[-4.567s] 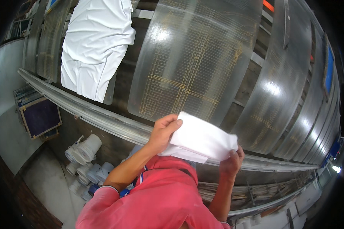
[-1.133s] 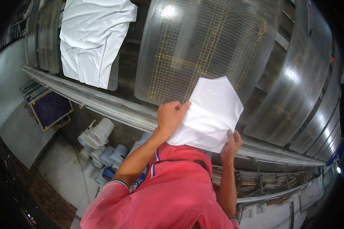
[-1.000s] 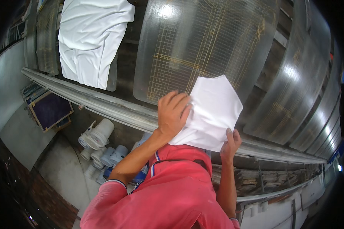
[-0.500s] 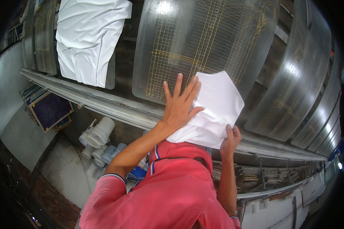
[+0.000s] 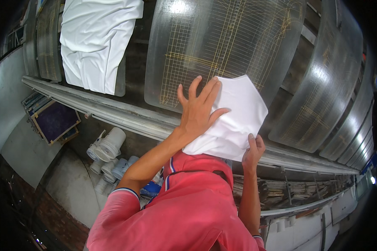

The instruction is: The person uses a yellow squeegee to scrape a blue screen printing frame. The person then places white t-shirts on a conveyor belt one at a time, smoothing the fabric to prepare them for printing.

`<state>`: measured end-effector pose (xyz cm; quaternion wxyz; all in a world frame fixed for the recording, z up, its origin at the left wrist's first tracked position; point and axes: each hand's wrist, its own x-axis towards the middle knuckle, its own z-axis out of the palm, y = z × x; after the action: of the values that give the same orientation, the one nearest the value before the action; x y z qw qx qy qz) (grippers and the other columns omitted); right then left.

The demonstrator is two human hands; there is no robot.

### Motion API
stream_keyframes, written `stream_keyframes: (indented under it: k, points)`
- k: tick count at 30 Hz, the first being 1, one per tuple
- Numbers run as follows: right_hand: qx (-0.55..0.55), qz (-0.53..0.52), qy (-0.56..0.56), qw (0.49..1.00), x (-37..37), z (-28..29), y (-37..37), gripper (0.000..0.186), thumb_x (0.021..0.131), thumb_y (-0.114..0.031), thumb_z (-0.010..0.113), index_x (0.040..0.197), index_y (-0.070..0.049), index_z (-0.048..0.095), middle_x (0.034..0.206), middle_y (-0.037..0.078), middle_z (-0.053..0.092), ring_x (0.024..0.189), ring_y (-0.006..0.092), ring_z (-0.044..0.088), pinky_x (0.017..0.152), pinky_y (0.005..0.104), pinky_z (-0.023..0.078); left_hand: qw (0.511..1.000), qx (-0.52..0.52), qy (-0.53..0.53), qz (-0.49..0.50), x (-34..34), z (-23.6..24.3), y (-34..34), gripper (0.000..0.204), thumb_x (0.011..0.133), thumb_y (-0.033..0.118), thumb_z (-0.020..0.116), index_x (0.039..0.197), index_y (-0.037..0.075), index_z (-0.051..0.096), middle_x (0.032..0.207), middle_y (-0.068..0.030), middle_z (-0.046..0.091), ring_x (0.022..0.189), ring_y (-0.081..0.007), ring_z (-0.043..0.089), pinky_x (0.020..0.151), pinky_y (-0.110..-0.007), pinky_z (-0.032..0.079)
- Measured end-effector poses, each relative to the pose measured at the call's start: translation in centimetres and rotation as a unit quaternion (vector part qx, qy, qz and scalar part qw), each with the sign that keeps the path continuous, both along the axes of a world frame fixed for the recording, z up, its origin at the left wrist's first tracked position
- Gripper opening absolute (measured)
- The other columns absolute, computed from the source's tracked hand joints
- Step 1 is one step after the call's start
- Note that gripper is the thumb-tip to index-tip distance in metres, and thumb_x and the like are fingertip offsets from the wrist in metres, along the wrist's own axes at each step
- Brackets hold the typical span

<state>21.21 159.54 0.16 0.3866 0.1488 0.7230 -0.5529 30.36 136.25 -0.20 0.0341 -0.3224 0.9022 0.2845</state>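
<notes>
A white cut piece of fabric lies over the near end of a grey board marked with yellow grid lines. Its lower part is wrinkled and hangs over the board's near edge toward my body. My left hand rests with fingers spread on the fabric's left edge, some fingertips reaching past it onto the board. At the lower right corner, my right hand pinches the fabric between thumb and fingers.
Another white cloth lies rumpled on the board to the left. More grey boards line up on the right. A metal rail runs along their near ends. White buckets and a dark framed screen stand below at left.
My left hand has shifted slightly up the fabric, its fingers bending more. My right hand keeps its pinch at the corner, almost unmoved.
</notes>
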Motion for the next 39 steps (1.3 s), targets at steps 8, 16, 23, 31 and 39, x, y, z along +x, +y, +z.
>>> stream_keyframes:
  k: [8,16,23,31,39]
  points:
    - [0.013,0.007,0.009,1.0,-0.8,-0.1,0.5,0.01,0.093,-0.007,0.063,0.092,0.003,0.065,0.083,-0.001,0.061,0.076,0.0059,0.051,0.07,0.0228,0.041,0.98,0.024,0.136,0.14,1.0,1.2,-1.4,0.047,0.086,0.028,0.071,0.124,0.003,0.06,0.131,-0.0109,0.057,0.121,-0.0335,0.047,0.1,-0.046,0.035]
    - [0.049,0.09,0.031,0.994,-1.6,0.4,1.2,0.011,0.089,-0.007,0.067,0.094,0.003,0.065,0.083,-0.001,0.061,0.076,0.0063,0.052,0.07,0.0231,0.041,0.96,0.199,-0.082,0.178,9.5,1.9,4.4,0.025,0.08,0.025,0.077,0.086,0.001,0.072,0.082,-0.0103,0.067,0.086,-0.0292,0.059,0.078,-0.04,0.047]
    - [0.101,0.257,0.124,0.953,-2.8,-0.6,3.3,0.016,0.088,-0.007,0.066,0.098,0.005,0.063,0.079,0.002,0.059,0.074,0.0081,0.052,0.067,0.0251,0.044,0.954,0.178,0.035,0.237,9.0,1.8,7.6,0.021,0.081,0.019,0.074,0.081,0.001,0.064,0.072,-0.0082,0.062,0.067,-0.023,0.054,0.062,-0.037,0.041]
    - [0.058,0.233,0.144,0.96,-3.5,1.3,1.4,0.018,0.09,-0.009,0.064,0.1,0.005,0.063,0.081,0.006,0.066,0.074,0.0097,0.056,0.068,0.0261,0.045,0.83,0.408,0.1,0.367,11.0,5.7,9.7,0.032,0.081,0.009,0.064,0.111,0.001,0.056,0.064,-0.0046,0.057,0.058,-0.0114,0.05,0.055,-0.031,0.042]
    - [0.143,0.243,0.154,0.947,-2.7,-0.6,3.1,0.023,0.088,-0.015,0.067,0.1,0.005,0.067,0.086,0.008,0.069,0.078,0.0114,0.061,0.072,0.0272,0.048,0.846,0.41,0.074,0.332,15.7,4.7,12.7,0.043,0.081,0.009,0.067,0.122,0.0,0.056,0.069,-0.0048,0.06,0.062,-0.0106,0.052,0.059,-0.029,0.046]
